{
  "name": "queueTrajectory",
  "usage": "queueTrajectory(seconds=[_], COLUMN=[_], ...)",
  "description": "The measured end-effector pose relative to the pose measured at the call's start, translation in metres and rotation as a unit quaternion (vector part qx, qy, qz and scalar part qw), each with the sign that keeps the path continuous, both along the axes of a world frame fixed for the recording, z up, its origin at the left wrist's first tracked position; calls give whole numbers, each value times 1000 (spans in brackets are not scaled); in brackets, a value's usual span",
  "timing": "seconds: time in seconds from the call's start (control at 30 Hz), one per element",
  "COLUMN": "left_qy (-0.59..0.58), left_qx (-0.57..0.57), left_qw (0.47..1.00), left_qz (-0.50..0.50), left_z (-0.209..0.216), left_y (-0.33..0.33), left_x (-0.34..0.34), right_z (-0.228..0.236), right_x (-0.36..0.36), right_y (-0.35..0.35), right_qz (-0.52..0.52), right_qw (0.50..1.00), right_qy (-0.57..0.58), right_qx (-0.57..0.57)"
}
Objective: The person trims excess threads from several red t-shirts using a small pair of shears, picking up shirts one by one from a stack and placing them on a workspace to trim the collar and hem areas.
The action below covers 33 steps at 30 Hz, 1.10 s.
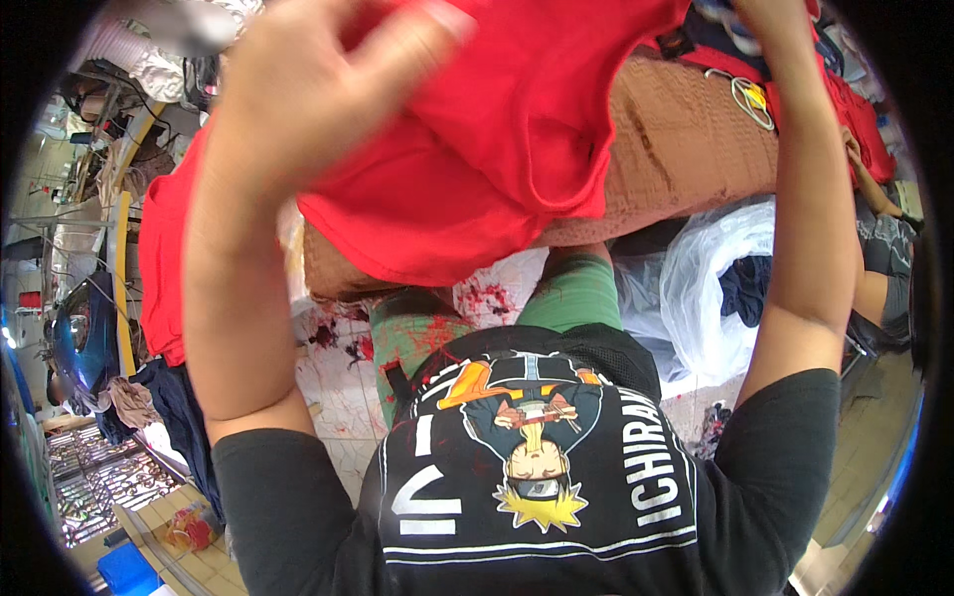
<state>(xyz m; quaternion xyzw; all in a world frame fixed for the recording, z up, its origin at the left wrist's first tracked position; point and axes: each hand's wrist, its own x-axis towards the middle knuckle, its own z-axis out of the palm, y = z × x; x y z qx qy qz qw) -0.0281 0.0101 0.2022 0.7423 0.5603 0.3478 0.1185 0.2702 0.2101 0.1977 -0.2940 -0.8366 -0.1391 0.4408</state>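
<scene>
My left hand (308, 94) is high in the view, blurred, above a red garment (467, 169). Its thumb stretches out to the right, away from the rest of the hand, and the other fingers run off the top edge. The red cloth lies over a brown padded surface (686, 139) across my knees. A curved, hemmed opening of the garment faces me. My right forearm reaches up on the right, past the padded surface, and the hand itself is beyond the top edge.
More red cloth (164, 268) hangs at the left. A white cord with a yellow piece (752, 99) lies at the right. A clear plastic bag (706, 268) with dark cloth stands below. Red scraps (484, 298) litter the floor. Another person's hand (851, 144) shows at far right.
</scene>
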Motion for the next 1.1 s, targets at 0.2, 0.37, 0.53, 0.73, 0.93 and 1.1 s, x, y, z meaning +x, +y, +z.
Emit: queueTrajectory(seconds=[0.2, 0.37, 0.53, 0.73, 0.93, 1.1], left_qy=[-250, -352, -321, -121, 213, 69], left_qx=[113, 60, -3, 68, 99, 31], left_qw=[962, 931, 946, 987, 972, 997], left_qz=[-8, 75, 42, 75, 21, 4], left_z=[-71, -116, -150, -167, -192, -194], left_y=[-33, -25, -21, -15, 5, 4], left_x=[-6, 10, 24, 12, 8, 2], right_z=[-149, -178, -165, -178, -197, -208], right_x=[90, 59, 7, -19, -52, -50], right_y=[-4, -80, -127, -139, -155, -168], right_qz=[-45, 21, 92, 160, 133, 110], right_qw=[949, 879, 816, 841, 901, 927], right_qy=[80, 167, 143, 124, -29, -80], right_qx=[-302, -445, -552, -502, -412, -351])
